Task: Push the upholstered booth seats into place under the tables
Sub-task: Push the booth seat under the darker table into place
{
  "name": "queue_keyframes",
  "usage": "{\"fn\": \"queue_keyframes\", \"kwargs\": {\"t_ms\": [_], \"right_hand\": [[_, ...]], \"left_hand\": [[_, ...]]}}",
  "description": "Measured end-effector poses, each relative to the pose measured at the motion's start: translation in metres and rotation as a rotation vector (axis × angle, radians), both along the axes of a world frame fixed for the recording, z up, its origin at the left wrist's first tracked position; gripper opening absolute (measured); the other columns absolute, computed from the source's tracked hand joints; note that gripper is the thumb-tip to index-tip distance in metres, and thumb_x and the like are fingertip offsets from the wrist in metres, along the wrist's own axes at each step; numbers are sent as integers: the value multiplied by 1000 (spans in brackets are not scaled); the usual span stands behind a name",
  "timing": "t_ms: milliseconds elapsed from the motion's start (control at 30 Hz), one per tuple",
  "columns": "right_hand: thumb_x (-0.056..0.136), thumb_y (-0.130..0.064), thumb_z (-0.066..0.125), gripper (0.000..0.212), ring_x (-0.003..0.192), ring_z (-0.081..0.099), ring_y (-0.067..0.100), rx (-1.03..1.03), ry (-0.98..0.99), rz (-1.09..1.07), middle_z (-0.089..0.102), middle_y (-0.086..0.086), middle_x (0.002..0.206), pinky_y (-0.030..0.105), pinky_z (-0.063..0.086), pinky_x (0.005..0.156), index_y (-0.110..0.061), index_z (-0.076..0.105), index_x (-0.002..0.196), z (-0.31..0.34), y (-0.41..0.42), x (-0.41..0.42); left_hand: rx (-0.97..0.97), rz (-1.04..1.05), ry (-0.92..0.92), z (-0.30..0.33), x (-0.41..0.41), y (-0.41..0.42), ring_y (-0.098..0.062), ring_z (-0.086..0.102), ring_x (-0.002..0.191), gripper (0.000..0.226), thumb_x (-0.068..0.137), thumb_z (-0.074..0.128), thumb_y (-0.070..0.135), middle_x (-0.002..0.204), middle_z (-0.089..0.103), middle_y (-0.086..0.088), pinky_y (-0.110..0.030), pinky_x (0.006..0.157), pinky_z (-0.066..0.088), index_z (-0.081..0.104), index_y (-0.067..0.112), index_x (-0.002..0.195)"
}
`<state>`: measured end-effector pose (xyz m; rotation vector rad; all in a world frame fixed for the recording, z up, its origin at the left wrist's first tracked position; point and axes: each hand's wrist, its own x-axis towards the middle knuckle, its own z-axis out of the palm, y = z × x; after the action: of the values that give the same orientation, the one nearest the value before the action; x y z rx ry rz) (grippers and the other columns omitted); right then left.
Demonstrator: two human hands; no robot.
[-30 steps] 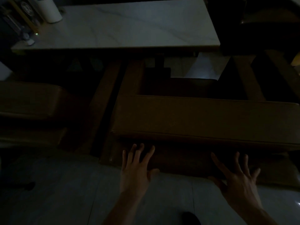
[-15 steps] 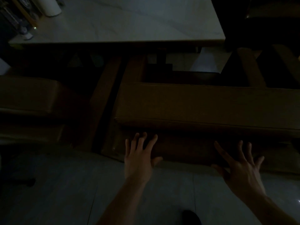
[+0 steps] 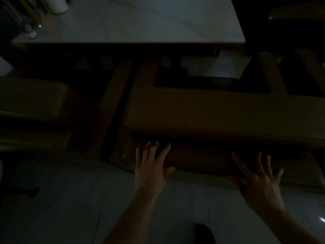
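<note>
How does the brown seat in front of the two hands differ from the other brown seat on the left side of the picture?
The booth seat in front is long, running off the right edge; the left seat shows only a shorter end with a rounded corner. The left hand and right hand lie spread against the back of the booth seat, while nothing touches the left seat. Both are brown, padded and face the pale table.

Scene is very dim and underexposed. The pale worktop (image 3: 133, 22) at 12 o'clock catches the most light. Deep shadow lies beneath it. A small glare spot marks the floor (image 3: 322, 219) at 4 o'clock. Detail is soft and noisy; edges bow.
</note>
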<state>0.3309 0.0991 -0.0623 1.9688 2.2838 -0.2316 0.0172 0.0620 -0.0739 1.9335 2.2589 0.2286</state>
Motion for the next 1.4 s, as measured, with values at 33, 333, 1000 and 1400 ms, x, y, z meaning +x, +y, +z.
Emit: {"fn": "queue_keyframes", "kwargs": {"t_ms": [33, 333, 1000, 1400], "right_hand": [[90, -73, 23, 67, 145, 16, 52, -4, -8, 0, 25, 30, 155, 79, 25, 103, -50, 12, 152, 0, 0, 0], [91, -72, 28, 66, 146, 13, 51, -6, -12, -18, 23, 29, 156, 79, 21, 105, -51, 13, 152, 0, -1, -3], [87, -76, 12, 70, 148, 6, 49, -109, -60, -56, 18, 27, 160, 77, 17, 108, -52, 6, 152, 1, 1, -2], [92, -71, 26, 72, 147, -10, 50, -253, -74, 33, -6, 23, 163, 74, 14, 112, -54, -17, 147, 30, 14, 1]], "left_hand": [[-3, 0, 3, -1, 0, 0, -25, 7, 149, 73, 89, 48, 66, 158, 24, 1, -55, 120, 5, 17, 45, 151], [1, -8, -35, -8, -3, -1, -26, 8, 149, 74, 87, 53, 64, 157, 27, 1, -56, 120, 7, 20, 45, 151], [-36, -18, -30, -6, 0, 2, -30, 18, 146, 76, 83, 61, 60, 154, 34, -1, -57, 119, 13, 29, 42, 149], [-200, 5, -7, 22, 1, 12, -31, 19, 143, 79, 82, 65, 59, 157, 26, -1, -56, 118, 13, 26, 44, 150]]}}
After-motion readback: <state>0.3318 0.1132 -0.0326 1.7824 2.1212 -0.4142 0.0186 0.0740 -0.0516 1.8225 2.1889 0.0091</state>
